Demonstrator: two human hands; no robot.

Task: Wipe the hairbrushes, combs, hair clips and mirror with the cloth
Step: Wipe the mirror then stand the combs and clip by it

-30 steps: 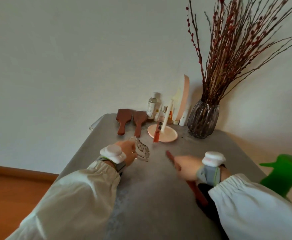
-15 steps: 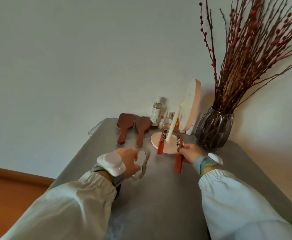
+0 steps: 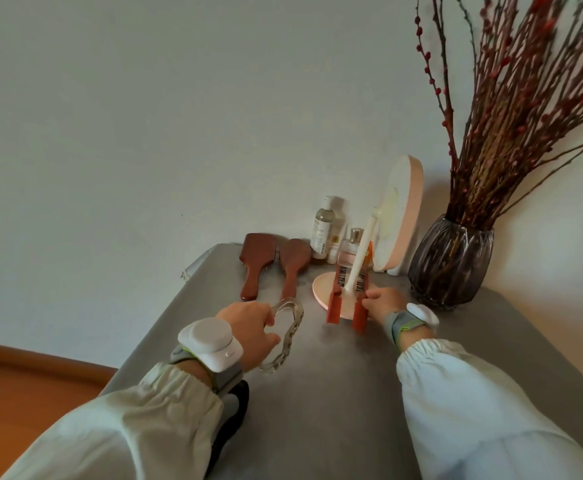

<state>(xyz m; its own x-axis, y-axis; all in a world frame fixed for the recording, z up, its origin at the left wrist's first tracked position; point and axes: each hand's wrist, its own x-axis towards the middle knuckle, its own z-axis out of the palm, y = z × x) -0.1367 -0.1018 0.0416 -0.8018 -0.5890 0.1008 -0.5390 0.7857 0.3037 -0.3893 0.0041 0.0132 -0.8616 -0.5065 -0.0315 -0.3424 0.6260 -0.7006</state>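
Observation:
My left hand (image 3: 248,329) grips a clear wavy hair clip (image 3: 288,336) just above the grey table (image 3: 335,393). My right hand (image 3: 385,299) pinches a red comb (image 3: 360,311) that lies with its toothed end on the pink mirror base (image 3: 319,289). A second red comb (image 3: 335,303) lies beside it, on the other side of the white stem. The round pink mirror (image 3: 402,209) tilts above them. Two brown wooden hairbrushes (image 3: 256,263) (image 3: 294,266) lie bristles down at the far left. A dark cloth-like thing (image 3: 234,410) shows under my left sleeve.
Several small bottles (image 3: 324,226) stand against the wall behind the mirror. A dark ribbed glass vase (image 3: 451,261) with tall red-budded twigs fills the far right corner. The table's left edge drops to a wooden floor (image 3: 23,386).
My right hand carried the red comb from the near table forward to the mirror base, beside the other comb. My left hand turned the clear clip and kept hold of it.

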